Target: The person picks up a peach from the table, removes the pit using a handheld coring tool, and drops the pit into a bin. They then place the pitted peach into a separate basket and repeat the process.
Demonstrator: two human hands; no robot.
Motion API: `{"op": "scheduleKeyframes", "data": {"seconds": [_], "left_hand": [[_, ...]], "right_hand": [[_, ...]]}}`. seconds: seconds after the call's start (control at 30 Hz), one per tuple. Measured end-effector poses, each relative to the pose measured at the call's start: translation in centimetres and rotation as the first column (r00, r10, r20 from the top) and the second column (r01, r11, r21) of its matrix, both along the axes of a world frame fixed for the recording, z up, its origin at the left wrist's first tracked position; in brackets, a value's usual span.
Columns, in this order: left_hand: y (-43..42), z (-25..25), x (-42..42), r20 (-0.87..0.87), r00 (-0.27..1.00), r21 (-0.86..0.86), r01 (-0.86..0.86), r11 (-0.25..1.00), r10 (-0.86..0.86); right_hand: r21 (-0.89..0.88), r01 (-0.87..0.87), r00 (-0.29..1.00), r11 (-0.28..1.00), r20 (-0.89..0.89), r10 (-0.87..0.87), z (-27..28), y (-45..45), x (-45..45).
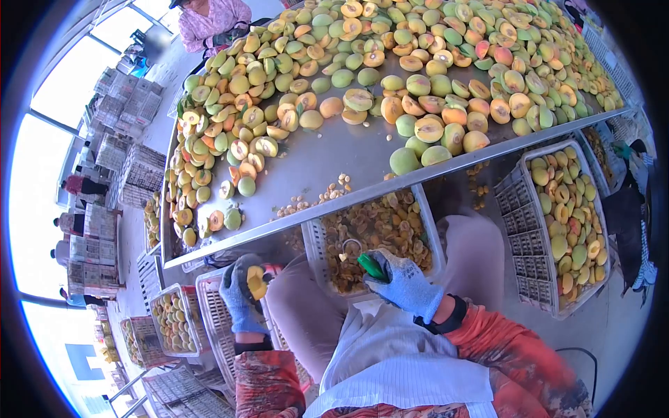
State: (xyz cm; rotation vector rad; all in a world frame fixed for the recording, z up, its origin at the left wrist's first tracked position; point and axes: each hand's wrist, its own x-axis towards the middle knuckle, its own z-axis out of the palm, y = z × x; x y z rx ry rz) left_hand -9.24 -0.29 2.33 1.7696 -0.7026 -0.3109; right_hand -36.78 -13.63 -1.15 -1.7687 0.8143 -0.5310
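Beneath the near edge of the table (333, 155), in the head view, the person's two gloved hands are apart over the lap. The left hand (242, 291) has its fingers closed around a fruit half (256, 281), its cut face showing yellow-orange. The right hand (410, 282) grips the green handle of a tool (375, 267); a ring-shaped end (350, 246) projects from those fingers towards the left hand, over a white bin (316, 252). Just past the right fingers, the bin is filled with brownish-yellow pits and scraps (380, 226).

Beyond both hands, cut and whole fruit (359, 99) is heaped across the metal table, with loose pits (341, 185) near the edge above the bin. Well to the right of the right fingers, past the knee, a crate (527, 244) is filled with fruit, mostly halves. Just beside the left fingers, on the outer side, is a slatted crate (218, 315). Far beyond the left fingers, at the table's far side, is a co-worker (211, 24) in a patterned pink top.
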Motion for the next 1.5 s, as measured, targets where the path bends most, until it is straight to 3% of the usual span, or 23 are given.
{"op": "scheduleKeyframes", "data": {"seconds": [0.07, 0.1, 0.13, 0.2, 0.27, 0.3, 0.37, 0.43, 0.57, 0.63, 0.67, 0.7, 0.73, 0.8, 0.83, 1.0, 1.07, 1.1, 1.2, 1.23, 1.3, 1.43, 1.5], "left_hand": [[5.1, -0.8, 6.0, -0.029, 0.995, 0.451, -0.076, 0.889, 0.1], [7.0, -1.6, 8.5, 0.378, 0.906, 0.711, -0.152, 0.687, -0.191], [5.3, -1.2, 8.2, 0.384, 0.901, 0.713, -0.151, 0.684, -0.201], [-0.8, -0.1, 5.6, 0.075, 0.997, 0.358, -0.038, 0.933, 0.011], [-11.0, 2.8, -1.8, -0.038, 0.99, 0.318, 0.14, 0.938, -0.135], [-15.1, 2.7, -4.4, 0.013, 0.963, 0.403, 0.24, 0.883, -0.268], [-22.5, 2.1, -9.8, 0.258, 0.831, 0.663, 0.219, 0.716, -0.493], [-27.5, -0.1, -14.1, 0.399, 0.687, 0.711, 0.187, 0.678, -0.608], [-31.3, -5.4, -14.6, 0.197, 0.716, 0.781, 0.299, 0.549, -0.67], [-30.7, -6.6, -12.1, 0.069, 0.72, 0.598, 0.524, 0.606, -0.691], [-29.8, -5.7, -11.0, 0.076, 0.729, 0.606, 0.508, 0.612, -0.681], [-28.4, -4.5, -9.9, -0.308, 0.759, 0.287, 0.649, 0.705, -0.574], [-27.0, -3.2, -9.1, -0.648, 0.582, -0.068, 0.599, 0.798, -0.491], [-23.4, -0.5, -8.3, -0.738, 0.256, -0.505, 0.406, 0.762, -0.625], [-21.7, 0.3, -8.4, -0.734, 0.236, -0.547, 0.351, 0.76, -0.637], [-16.0, 1.1, -10.2, -0.838, 0.206, -0.457, 0.242, 0.856, -0.505], [-14.5, 1.9, -11.3, -0.823, 0.308, -0.395, 0.292, 0.871, -0.476], [-13.9, 2.3, -12.0, -0.635, 0.558, -0.307, 0.452, 0.838, -0.534], [-13.0, 2.1, -12.4, -0.544, 0.694, -0.198, 0.44, 0.876, -0.472], [-12.9, 2.4, -12.5, -0.544, 0.693, -0.203, 0.437, 0.876, -0.472], [-12.6, 3.5, -12.9, -0.686, 0.536, -0.349, 0.35, 0.869, -0.491], [-11.9, 3.4, -13.1, -0.752, 0.521, -0.307, 0.264, 0.914, -0.403], [-11.4, 3.1, -13.4, -0.718, 0.574, -0.327, 0.221, 0.919, -0.393]], "right_hand": [[0.031, -0.001, 0.996, 1.0, -0.085, 0.003, -1.0, -0.3, -1.3], [0.075, -0.023, 0.993, 0.997, -0.112, 0.031, -1.2, -0.6, -1.8], [0.119, -0.041, 0.989, 0.992, -0.139, 0.058, -1.4, -0.7, -2.2], [0.026, 0.012, 0.999, 1.0, -0.052, -0.011, -2.6, -0.5, -2.5], [0.159, 0.032, 0.992, 0.987, -0.122, -0.012, -2.6, -1.1, -3.0], [0.156, 0.048, 0.992, 0.987, -0.123, -0.029, -2.2, -1.4, -3.3], [0.245, 0.083, 0.987, 0.966, -0.156, -0.045, -1.6, -1.9, -4.1], [0.252, 0.116, 0.979, 0.961, -0.192, -0.068, -2.1, -2.1, -4.8], [0.214, 0.118, 0.979, 0.97, -0.19, -0.077, -2.3, -3.1, -6.1], [0.241, 0.079, 0.986, 0.967, -0.164, -0.04, -2.7, -3.1, -6.2], [0.166, 0.115, 0.991, 0.979, -0.09, -0.101, -3.1, -3.2, -6.2], [0.091, 0.153, 0.988, 0.984, -0.008, -0.153, -3.2, -3.4, -6.1], [0.091, 0.136, 0.991, 0.987, 0.005, -0.137, -2.5, -3.8, -6.0], [0.134, 0.174, 0.982, 0.975, -0.1, -0.162, -0.3, -4.3, -6.0], [0.056, 0.163, 0.987, 0.985, 0.01, -0.163, -0.2, -4.4, -5.7], [-0.089, 0.13, 0.964, 0.987, 0.246, -0.104, 1.3, -3.6, -2.9], [-0.36, 0.12, 0.993, 0.925, 0.025, -0.119, 3.6, -3.4, -2.3], [-0.426, 0.136, 0.991, 0.894, 0.059, -0.122, 3.3, -3.2, -1.8], [-0.422, 0.104, 0.994, 0.901, 0.017, -0.107, 4.4, -2.6, -1.4], [-0.426, 0.1, 0.994, 0.899, 0.014, -0.104, 4.6, -2.5, -1.4], [-0.438, 0.056, 0.995, 0.897, -0.046, -0.085, 4.9, -2.2, -1.3], [-0.398, 0.011, 0.995, 0.917, -0.087, -0.049, 5.0, -1.5, -1.1], [-0.351, 0.006, 0.999, 0.937, 0.045, 0.01, 4.0, -1.2, -0.9]]}}
